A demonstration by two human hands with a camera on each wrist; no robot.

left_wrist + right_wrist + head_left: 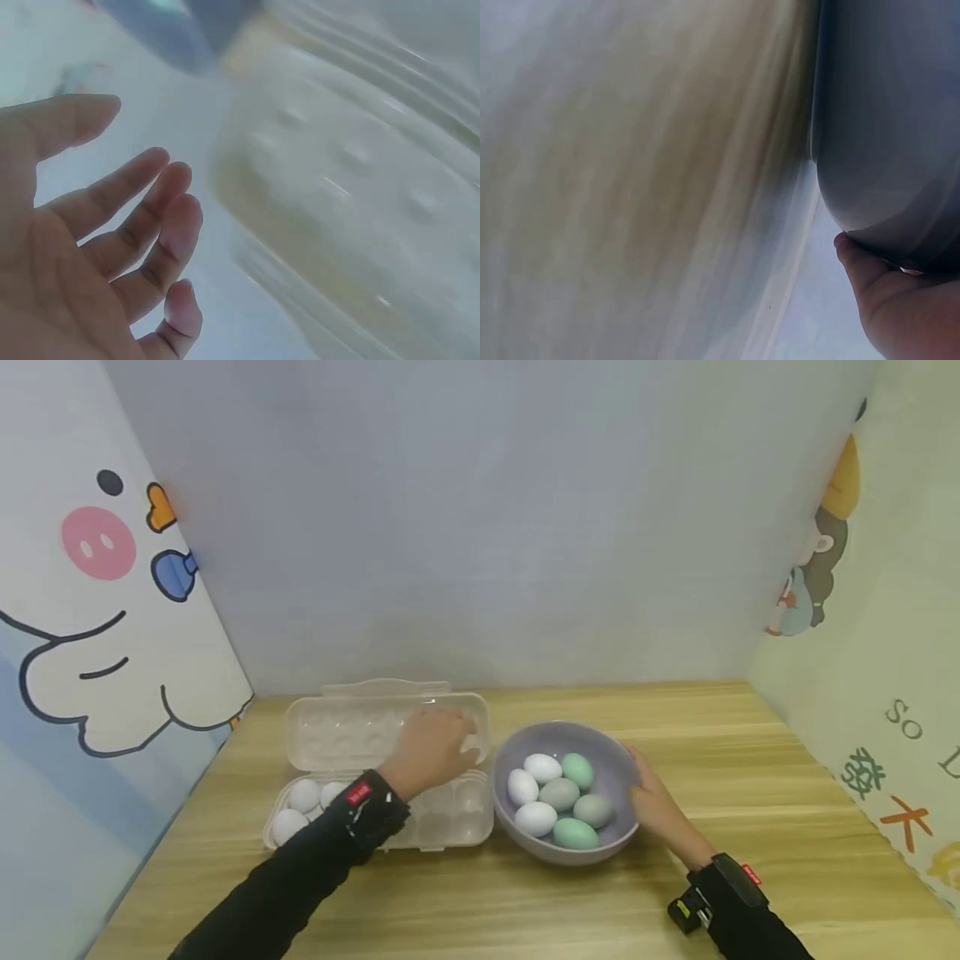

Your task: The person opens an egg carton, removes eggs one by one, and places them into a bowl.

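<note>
My left hand (435, 745) hovers over the clear plastic egg carton (465, 827), between its base and raised lid. In the left wrist view the left hand's fingers (180, 225) are loosely bent with nothing between them. White eggs (303, 795) sit in the carton's left end, partly hidden by my left forearm. At the right, my right hand (660, 802) grips the rim of a grey-purple bowl (551, 735). Inside it lie three white eggs (536, 819), two green eggs (575, 834) and two grey eggs (594, 810). In the right wrist view the right thumb (855, 259) presses against the bowl.
The carton and bowl stand side by side on a wood-grain table (720, 760). A plain pale wall (525, 527) rises behind it. Cartoon-printed panels (105, 610) stand at left and right. Each wrist wears a black strap (371, 814).
</note>
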